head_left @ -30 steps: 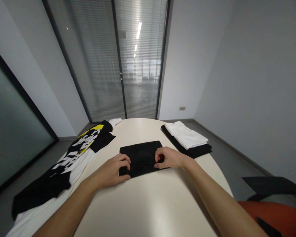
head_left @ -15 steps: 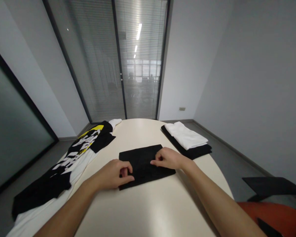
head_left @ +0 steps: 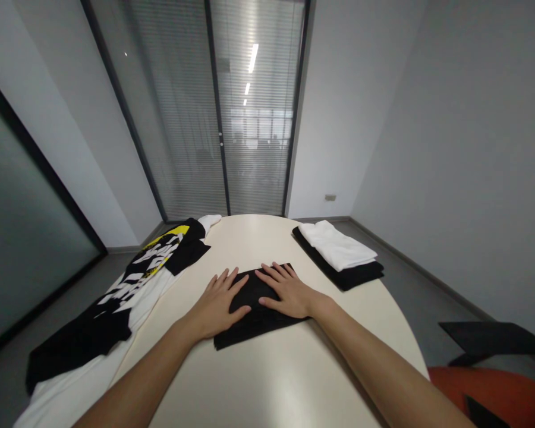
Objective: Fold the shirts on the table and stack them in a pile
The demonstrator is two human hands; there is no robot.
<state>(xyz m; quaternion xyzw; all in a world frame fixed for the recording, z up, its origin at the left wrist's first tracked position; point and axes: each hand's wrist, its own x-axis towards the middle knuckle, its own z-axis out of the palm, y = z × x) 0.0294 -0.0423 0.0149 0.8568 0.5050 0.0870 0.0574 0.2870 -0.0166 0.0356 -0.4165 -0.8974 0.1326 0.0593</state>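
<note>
A folded black garment (head_left: pixel 254 324) lies in the middle of the cream oval table (head_left: pixel 267 380). My left hand (head_left: pixel 218 303) rests flat on its left half with the fingers stretched out. My right hand (head_left: pixel 288 291) lies flat on its right half, fingers spread and pointing away from me. Both palms press on the cloth and hold nothing.
A folded white garment (head_left: pixel 339 245) sits on a folded black one (head_left: pixel 356 274) at the table's far right. Unfolded black, white and yellow printed shirts (head_left: pixel 129 285) drape over the left edge. An orange chair (head_left: pixel 494 395) and a dark chair part (head_left: pixel 494 336) stand at the right.
Both hands went from pinching the near edge of the black garment to lying flat and open on top of it. The garment now looks narrower, folded over once more.
</note>
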